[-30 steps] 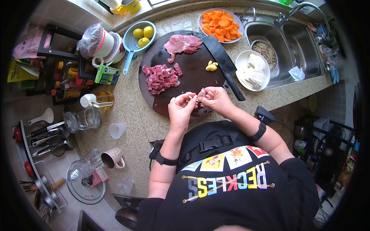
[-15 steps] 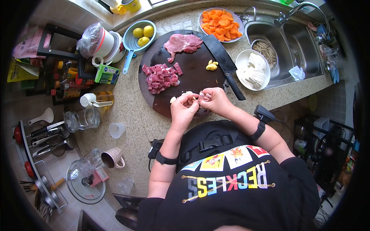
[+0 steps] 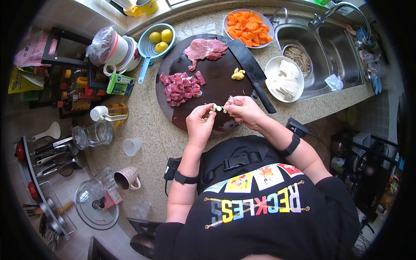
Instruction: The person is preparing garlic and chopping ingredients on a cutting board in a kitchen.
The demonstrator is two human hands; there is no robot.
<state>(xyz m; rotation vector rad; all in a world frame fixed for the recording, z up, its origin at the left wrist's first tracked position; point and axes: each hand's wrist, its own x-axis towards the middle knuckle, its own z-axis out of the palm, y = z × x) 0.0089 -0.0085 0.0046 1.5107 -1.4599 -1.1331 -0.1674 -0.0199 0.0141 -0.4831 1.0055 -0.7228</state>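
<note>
Over the near edge of the round dark cutting board (image 3: 212, 91), my left hand (image 3: 201, 121) pinches pale garlic cloves (image 3: 218, 108) between its fingertips. Just right of it, my right hand (image 3: 248, 113) is closed on pinkish papery garlic skin (image 3: 236, 101), its fingertips close to a clove. On the board lie a heap of diced red meat (image 3: 180, 88), a whole slab of meat (image 3: 206, 48) and peeled ginger pieces (image 3: 238, 74). A black cleaver (image 3: 247, 60) rests along the board's right side, handle toward me.
Sliced carrots fill a plate (image 3: 269, 38) at the back. A white bowl (image 3: 270, 69) of pale slices sits beside the double sink (image 3: 320, 47). To the left are a blue strainer (image 3: 146, 48) with yellow-green fruit, an oil jug (image 3: 113, 112), a plastic cup (image 3: 131, 147) and a mug (image 3: 127, 177).
My hands have moved slightly apart, and the pale cloves now show between them. More papery skin shows in my right hand.
</note>
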